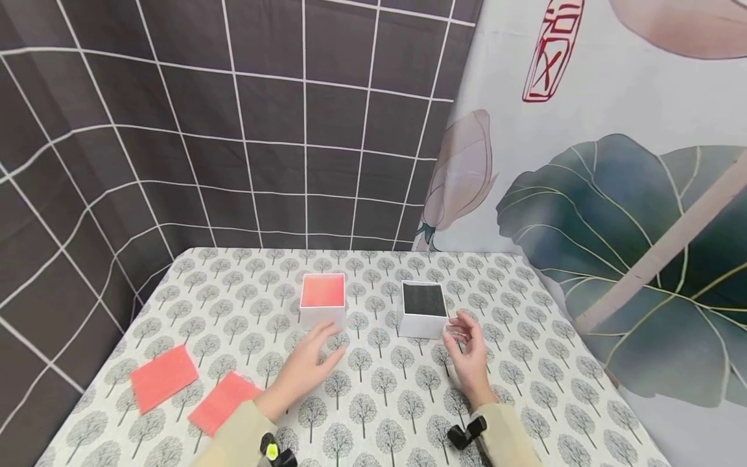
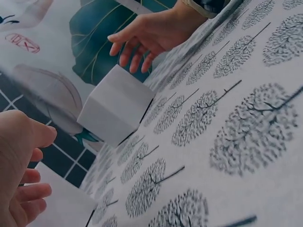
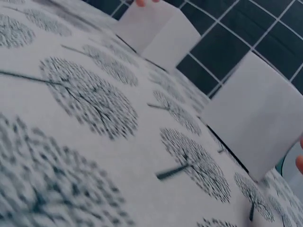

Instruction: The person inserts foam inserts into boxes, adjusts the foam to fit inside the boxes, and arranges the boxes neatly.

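Observation:
Two white square boxes stand side by side on the table. The left box (image 1: 310, 316) is filled at the top with something flat and red (image 1: 323, 290); the right box (image 1: 419, 325) holds something flat and black (image 1: 424, 299). My left hand (image 1: 305, 365) is just in front of the left box, fingers relaxed and thumb spread, holding nothing. Close to the right box's near right corner is my right hand (image 1: 470, 355), its fingers loosely bent with nothing in them. Whether its fingertips (image 3: 299, 161) touch that box I cannot tell.
Two red square sheets, a farther one (image 1: 164, 377) and a nearer one (image 1: 222, 403), lie flat at the table's left; my left forearm overlaps the nearer one. A tree-print cloth (image 1: 362, 415) covers the table. Behind hang a dark grid curtain (image 1: 268, 110) and a leaf-print curtain (image 1: 595, 194).

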`<state>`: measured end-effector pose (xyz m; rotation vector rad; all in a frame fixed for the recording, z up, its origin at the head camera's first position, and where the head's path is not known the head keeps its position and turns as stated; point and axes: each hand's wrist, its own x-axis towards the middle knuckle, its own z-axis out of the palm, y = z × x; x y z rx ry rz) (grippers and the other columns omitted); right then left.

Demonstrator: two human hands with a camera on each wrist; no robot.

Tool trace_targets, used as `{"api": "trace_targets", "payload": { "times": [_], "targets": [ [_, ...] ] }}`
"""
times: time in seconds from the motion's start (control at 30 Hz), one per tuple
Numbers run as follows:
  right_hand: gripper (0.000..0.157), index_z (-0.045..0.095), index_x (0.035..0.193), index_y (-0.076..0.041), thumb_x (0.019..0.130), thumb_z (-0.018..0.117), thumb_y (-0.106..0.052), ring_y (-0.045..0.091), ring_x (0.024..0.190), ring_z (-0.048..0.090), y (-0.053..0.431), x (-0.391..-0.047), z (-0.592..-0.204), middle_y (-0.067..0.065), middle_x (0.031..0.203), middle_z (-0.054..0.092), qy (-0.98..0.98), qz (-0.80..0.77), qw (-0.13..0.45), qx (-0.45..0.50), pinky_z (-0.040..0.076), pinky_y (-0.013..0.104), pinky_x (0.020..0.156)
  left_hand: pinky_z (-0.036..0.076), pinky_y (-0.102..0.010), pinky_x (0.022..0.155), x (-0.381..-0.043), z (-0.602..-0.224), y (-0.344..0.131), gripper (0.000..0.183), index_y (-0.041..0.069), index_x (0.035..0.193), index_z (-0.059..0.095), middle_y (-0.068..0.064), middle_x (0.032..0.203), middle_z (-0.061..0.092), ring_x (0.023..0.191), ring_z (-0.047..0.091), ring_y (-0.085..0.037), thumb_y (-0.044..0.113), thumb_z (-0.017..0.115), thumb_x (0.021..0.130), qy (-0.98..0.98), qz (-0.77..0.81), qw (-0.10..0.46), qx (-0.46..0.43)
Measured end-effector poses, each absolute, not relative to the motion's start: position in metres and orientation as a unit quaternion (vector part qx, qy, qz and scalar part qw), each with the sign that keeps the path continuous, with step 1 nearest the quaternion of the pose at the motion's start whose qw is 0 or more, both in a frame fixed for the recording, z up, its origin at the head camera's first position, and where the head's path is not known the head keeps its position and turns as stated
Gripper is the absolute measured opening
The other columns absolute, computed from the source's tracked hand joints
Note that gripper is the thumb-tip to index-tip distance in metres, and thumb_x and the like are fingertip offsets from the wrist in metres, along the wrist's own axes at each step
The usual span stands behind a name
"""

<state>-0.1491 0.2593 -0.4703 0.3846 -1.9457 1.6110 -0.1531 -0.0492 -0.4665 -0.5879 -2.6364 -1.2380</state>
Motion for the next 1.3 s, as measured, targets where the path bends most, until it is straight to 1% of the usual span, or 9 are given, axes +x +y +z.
{"api": "trace_targets", "payload": {
  "times": [0.13,0.27,0.37,0.53,0.8,0.97,1.1,1.2,1.3],
  "targets": [
    [0.037,0.043,0.114,0.024,0.078,0.054,0.024,0.030,0.085,0.054,0.246,-0.146,-0.468,0.041,0.095,0.047,-0.719,0.585,0.332,0.172,0.047,0.017,0.077,0.033,-0.054,0.101,-0.146,-0.471,-0.065,0.044,0.009,0.127,0.055,-0.011,0.140,0.042,0.126,0.040,-0.033,0.028,0.064,0.087,-0.891,-0.408,0.092,-0.174],
    [0.034,0.046,0.109,0.025,0.076,0.053,0.025,0.028,0.083,0.055,0.230,-0.144,-0.464,0.038,0.091,0.049,-0.716,0.569,0.345,0.212,0.047,0.016,0.076,0.034,-0.054,0.100,-0.141,-0.471,-0.083,0.052,0.006,0.126,0.054,-0.013,0.138,0.045,0.125,0.041,-0.033,0.033,0.068,0.084,-0.901,-0.398,0.104,-0.137],
    [0.035,0.046,0.107,0.025,0.074,0.054,0.026,0.031,0.080,0.055,0.218,-0.146,-0.460,0.036,0.089,0.051,-0.711,0.565,0.343,0.240,0.049,0.019,0.075,0.035,-0.055,0.099,-0.135,-0.469,-0.097,0.059,0.005,0.127,0.053,-0.014,0.134,0.047,0.122,0.044,-0.035,0.036,0.071,0.081,-0.910,-0.386,0.110,-0.107],
    [0.037,0.048,0.105,0.023,0.070,0.057,0.027,0.038,0.071,0.054,0.199,-0.148,-0.458,0.033,0.086,0.054,-0.710,0.555,0.331,0.281,0.051,0.032,0.068,0.036,-0.060,0.096,-0.123,-0.468,-0.118,0.062,0.000,0.128,0.050,-0.022,0.131,0.048,0.118,0.044,-0.042,0.037,0.070,0.081,-0.929,-0.348,0.106,-0.063],
    [0.041,0.049,0.113,0.016,0.074,0.062,0.018,0.041,0.077,0.056,0.171,-0.151,-0.461,0.021,0.092,0.059,-0.740,0.552,0.235,0.304,0.051,0.046,0.067,0.034,-0.064,0.093,-0.106,-0.463,-0.147,0.077,-0.005,0.132,0.042,-0.029,0.130,0.043,0.118,0.039,-0.047,0.050,0.063,0.083,-0.950,-0.300,0.082,-0.006],
    [0.044,0.048,0.118,0.012,0.077,0.064,0.013,0.044,0.083,0.056,0.165,-0.158,-0.463,0.028,0.096,0.057,-0.751,0.561,0.178,0.300,0.051,0.050,0.069,0.029,-0.068,0.094,-0.094,-0.474,-0.158,0.093,-0.011,0.135,0.031,-0.033,0.133,0.035,0.122,0.029,-0.049,0.050,0.069,0.077,-0.961,-0.269,0.060,-0.032],
    [0.044,0.047,0.120,0.013,0.080,0.064,0.008,0.045,0.085,0.056,0.160,-0.163,-0.465,0.030,0.100,0.057,-0.760,0.559,0.151,0.296,0.051,0.050,0.072,0.026,-0.074,0.087,-0.084,-0.484,-0.159,0.108,-0.011,0.139,0.023,-0.033,0.139,0.027,0.125,0.023,-0.051,0.063,0.064,0.073,-0.966,-0.255,0.044,-0.025],
    [0.044,0.046,0.122,0.013,0.082,0.063,0.006,0.044,0.089,0.056,0.157,-0.168,-0.465,0.029,0.103,0.057,-0.764,0.561,0.131,0.290,0.051,0.050,0.075,0.026,-0.075,0.087,-0.078,-0.490,-0.161,0.110,-0.013,0.138,0.023,-0.034,0.137,0.028,0.123,0.025,-0.050,0.062,0.067,0.072,-0.966,-0.250,0.058,-0.027],
    [0.045,0.044,0.125,0.014,0.084,0.062,0.004,0.046,0.093,0.055,0.153,-0.174,-0.466,0.030,0.107,0.056,-0.763,0.571,0.109,0.283,0.050,0.051,0.078,0.025,-0.071,0.093,-0.074,-0.495,-0.163,0.110,-0.015,0.136,0.025,-0.036,0.134,0.029,0.121,0.025,-0.051,0.058,0.072,0.069,-0.964,-0.250,0.080,-0.030]
  ]
}}
